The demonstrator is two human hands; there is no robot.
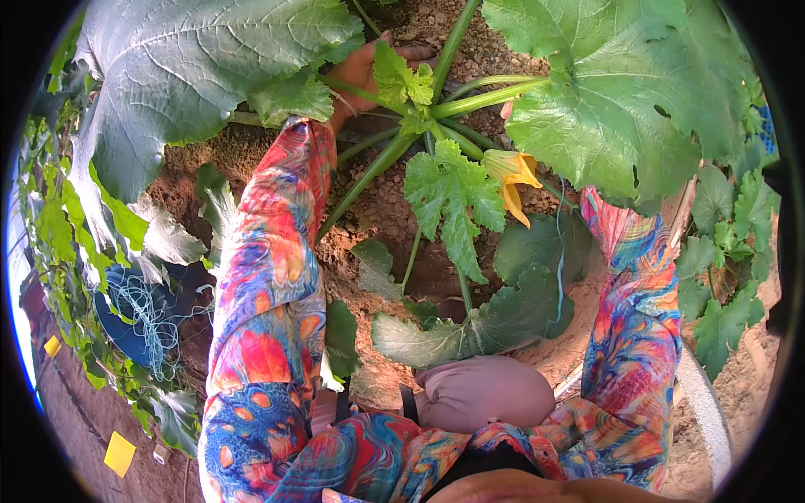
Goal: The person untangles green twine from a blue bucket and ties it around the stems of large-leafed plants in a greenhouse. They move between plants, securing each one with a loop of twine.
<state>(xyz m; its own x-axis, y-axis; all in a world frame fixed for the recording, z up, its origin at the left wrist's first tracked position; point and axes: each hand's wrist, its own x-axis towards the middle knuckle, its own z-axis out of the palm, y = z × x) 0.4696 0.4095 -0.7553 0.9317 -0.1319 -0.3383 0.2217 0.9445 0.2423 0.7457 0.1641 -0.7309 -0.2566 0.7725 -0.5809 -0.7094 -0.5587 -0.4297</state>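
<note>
In front of me grows a zucchini-like squash plant, its stalks spreading from a central crown. My left hand reaches behind the stalks at the far side, fingers stretched over the soil; leaves hide part of it. Whether it grips anything is unclear. A large leaf covers nearly all of my right hand, with only a bit of skin showing beside a stalk. A half-closed yellow squash flower hangs right of the crown. Below it, a thin blue string runs down over a lower leaf.
At left, a blue basin holds tangled light-blue twine among leafy vines. A yellow card lies lower left. On the right are a wooden stick, a pale curved edge and more leafy plants.
</note>
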